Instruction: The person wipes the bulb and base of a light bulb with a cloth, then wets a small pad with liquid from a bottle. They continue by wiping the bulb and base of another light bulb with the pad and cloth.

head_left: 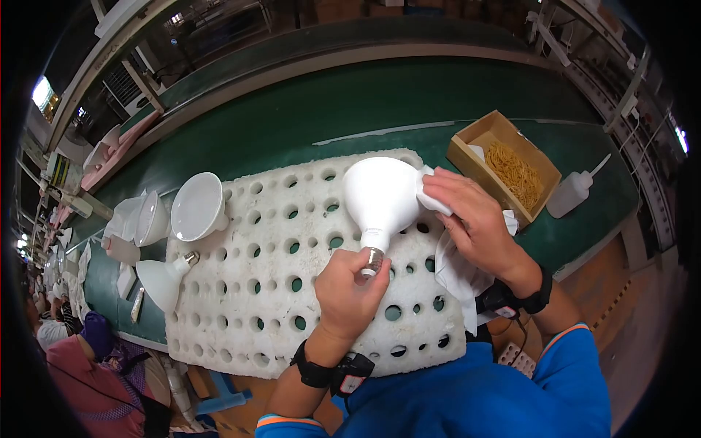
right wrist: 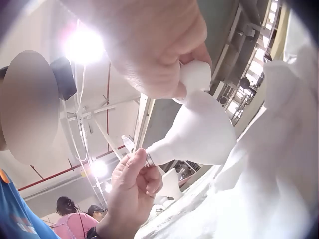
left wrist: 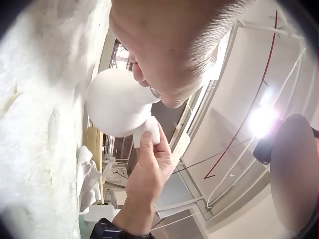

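Observation:
A large white reflector light bulb (head_left: 380,191) is held over the foam board, its wide end tilted away from the person. My left hand (head_left: 349,296) pinches its metal screw base (head_left: 372,261) between thumb and fingers. Against the side of the bulb, my right hand (head_left: 471,219) presses a white wiping pad (head_left: 432,196). The right wrist view shows that pad (right wrist: 195,77) gripped between thumb and fingers, right at the bulb's wide part (right wrist: 207,129). In the left wrist view the right thumb lies across the pad (left wrist: 148,132).
The white foam board (head_left: 292,321) has rows of round holes. More bulbs (head_left: 198,207) stand at its left. A wooden box (head_left: 504,164) of yellow rubber bands and a squeeze bottle (head_left: 573,193) are at right. White cloth (head_left: 464,270) lies under the right forearm. People sit farther left.

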The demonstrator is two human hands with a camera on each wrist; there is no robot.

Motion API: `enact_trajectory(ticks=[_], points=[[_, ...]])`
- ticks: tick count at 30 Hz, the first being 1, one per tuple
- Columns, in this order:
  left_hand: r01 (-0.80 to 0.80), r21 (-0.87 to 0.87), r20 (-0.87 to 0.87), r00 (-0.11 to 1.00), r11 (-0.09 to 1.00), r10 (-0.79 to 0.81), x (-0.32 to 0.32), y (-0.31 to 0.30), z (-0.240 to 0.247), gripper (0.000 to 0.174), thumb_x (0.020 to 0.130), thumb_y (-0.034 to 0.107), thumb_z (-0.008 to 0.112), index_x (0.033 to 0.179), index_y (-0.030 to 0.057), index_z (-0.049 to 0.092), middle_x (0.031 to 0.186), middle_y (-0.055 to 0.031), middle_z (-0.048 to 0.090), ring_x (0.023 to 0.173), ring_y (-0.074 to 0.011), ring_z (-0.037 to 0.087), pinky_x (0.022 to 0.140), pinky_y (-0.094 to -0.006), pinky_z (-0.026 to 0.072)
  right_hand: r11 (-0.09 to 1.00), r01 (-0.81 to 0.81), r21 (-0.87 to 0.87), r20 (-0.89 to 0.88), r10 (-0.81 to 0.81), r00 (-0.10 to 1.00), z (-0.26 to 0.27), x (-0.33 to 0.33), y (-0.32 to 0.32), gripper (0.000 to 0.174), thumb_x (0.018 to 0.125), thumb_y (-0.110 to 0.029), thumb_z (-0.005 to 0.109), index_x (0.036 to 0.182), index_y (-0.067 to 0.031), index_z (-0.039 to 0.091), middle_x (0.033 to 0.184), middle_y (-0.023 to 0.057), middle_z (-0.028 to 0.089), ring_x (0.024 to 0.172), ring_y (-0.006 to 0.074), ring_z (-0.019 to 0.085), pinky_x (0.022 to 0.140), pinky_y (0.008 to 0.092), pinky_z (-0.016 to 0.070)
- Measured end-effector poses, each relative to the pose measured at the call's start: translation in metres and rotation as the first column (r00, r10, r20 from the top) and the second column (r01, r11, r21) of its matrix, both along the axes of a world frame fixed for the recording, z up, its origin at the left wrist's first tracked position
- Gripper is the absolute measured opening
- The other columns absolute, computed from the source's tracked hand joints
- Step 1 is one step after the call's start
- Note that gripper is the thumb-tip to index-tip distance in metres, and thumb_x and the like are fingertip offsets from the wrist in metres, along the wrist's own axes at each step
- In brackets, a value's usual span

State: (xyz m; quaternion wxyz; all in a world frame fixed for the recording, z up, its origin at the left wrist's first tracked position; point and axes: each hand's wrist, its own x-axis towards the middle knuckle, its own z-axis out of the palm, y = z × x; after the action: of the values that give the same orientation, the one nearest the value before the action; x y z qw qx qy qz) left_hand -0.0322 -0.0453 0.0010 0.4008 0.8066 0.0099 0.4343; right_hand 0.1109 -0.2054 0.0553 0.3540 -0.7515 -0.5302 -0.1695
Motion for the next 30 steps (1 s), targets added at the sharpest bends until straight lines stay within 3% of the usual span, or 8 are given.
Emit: enact_trajectory(ticks=[2, 5, 11, 14, 20, 23, 27, 30], points=[[0.006, 0.113, 0.017, 1.000, 0.994, -0.008, 0.001, 0.002, -0.001, 0.031, 0.071, 0.003, 0.075, 0.093, 0.0007, 0.054, 0.072, -0.0061, 0.056, 0.052, -0.0064, 0.048, 0.045, -0.0177, 0.0376, 1.000, 0.009, 0.014, 0.021, -0.010, 1.000, -0.005, -0.005, 0.003, 0.043, 0.067, 0.007, 0.062, 0.109, -0.0002, 0.060, 0.113, 0.0141, 0.061, 0.111, 0.0324, 0.056, 0.092, 0.0388, 0.0463], [-0.013, 0.140, 0.030, 0.999, 0.990, 0.009, 0.002, 0.000, 0.003, 0.033, 0.067, 0.002, 0.076, 0.092, 0.0014, 0.055, 0.069, -0.0098, 0.054, 0.052, -0.0216, 0.053, 0.045, -0.0295, 0.0413, 0.996, -0.092, 0.010, 0.120, 0.090, 0.989, -0.008, -0.023, 0.011, 0.036, 0.071, 0.002, 0.059, 0.108, -0.0006, 0.061, 0.111, 0.0132, 0.062, 0.109, 0.0313, 0.057, 0.091, 0.0388, 0.0476], [0.005, 0.163, 0.026, 1.000, 0.987, -0.009, 0.002, 0.000, 0.004, 0.032, 0.066, 0.001, 0.076, 0.090, -0.0003, 0.055, 0.068, -0.0106, 0.054, 0.052, -0.0234, 0.053, 0.046, -0.0306, 0.0416, 0.994, -0.104, 0.042, 0.317, 0.086, 0.945, -0.001, 0.010, 0.033, 0.028, 0.072, -0.005, 0.058, 0.100, -0.0022, 0.063, 0.108, 0.0120, 0.064, 0.106, 0.0307, 0.059, 0.088, 0.0381, 0.0497], [-0.002, 0.143, 0.029, 1.000, 0.990, -0.003, 0.003, 0.001, 0.005, 0.031, 0.067, 0.001, 0.076, 0.090, -0.0004, 0.056, 0.067, -0.0110, 0.054, 0.052, -0.0235, 0.053, 0.045, -0.0307, 0.0412, 0.996, -0.008, 0.093, 0.161, -0.007, 0.987, -0.004, 0.030, 0.035, 0.028, 0.073, -0.004, 0.058, 0.100, -0.0022, 0.063, 0.109, 0.0125, 0.064, 0.106, 0.0307, 0.059, 0.089, 0.0387, 0.0487], [0.005, 0.182, 0.021, 1.000, 0.983, -0.009, 0.001, 0.001, 0.002, 0.031, 0.067, 0.001, 0.076, 0.090, -0.0005, 0.055, 0.067, -0.0100, 0.054, 0.050, -0.0214, 0.051, 0.043, -0.0296, 0.0391, 0.977, -0.202, -0.061, 0.321, 0.211, 0.923, 0.001, -0.023, 0.030, 0.025, 0.075, -0.009, 0.056, 0.098, -0.0033, 0.063, 0.110, 0.0106, 0.063, 0.110, 0.0274, 0.057, 0.090, 0.0398, 0.0477], [-0.014, 0.160, 0.011, 1.000, 0.987, 0.012, 0.004, 0.000, 0.004, 0.032, 0.067, 0.001, 0.076, 0.090, 0.0000, 0.055, 0.065, -0.0088, 0.053, 0.050, -0.0181, 0.051, 0.043, -0.0271, 0.0386, 0.992, -0.116, 0.044, 0.309, 0.097, 0.946, 0.005, 0.016, 0.037, 0.025, 0.075, -0.005, 0.057, 0.099, -0.0033, 0.064, 0.108, 0.0101, 0.064, 0.108, 0.0277, 0.058, 0.090, 0.0380, 0.0478], [0.000, -0.088, -0.001, 1.000, 0.996, 0.000, 0.001, 0.005, -0.007, 0.029, 0.078, 0.004, 0.070, 0.099, 0.0005, 0.050, 0.074, -0.0040, 0.054, 0.053, -0.0056, 0.047, 0.048, -0.0176, 0.0399, 0.990, -0.059, 0.127, -0.137, 0.076, 0.988, 0.006, 0.033, 0.040, 0.033, 0.074, 0.005, 0.060, 0.106, -0.0019, 0.063, 0.108, 0.0142, 0.063, 0.106, 0.0307, 0.058, 0.090, 0.0373, 0.0471], [0.059, -0.462, 0.068, 0.997, 0.885, -0.030, 0.005, 0.003, -0.008, 0.026, 0.083, 0.004, 0.065, 0.102, 0.0004, 0.048, 0.078, -0.0038, 0.054, 0.056, -0.0047, 0.046, 0.050, -0.0176, 0.0404, 0.992, -0.032, 0.124, 0.008, 0.032, 0.999, 0.013, 0.034, 0.037, 0.032, 0.075, 0.004, 0.060, 0.106, -0.0016, 0.063, 0.109, 0.0146, 0.063, 0.107, 0.0306, 0.058, 0.090, 0.0371, 0.0472]])
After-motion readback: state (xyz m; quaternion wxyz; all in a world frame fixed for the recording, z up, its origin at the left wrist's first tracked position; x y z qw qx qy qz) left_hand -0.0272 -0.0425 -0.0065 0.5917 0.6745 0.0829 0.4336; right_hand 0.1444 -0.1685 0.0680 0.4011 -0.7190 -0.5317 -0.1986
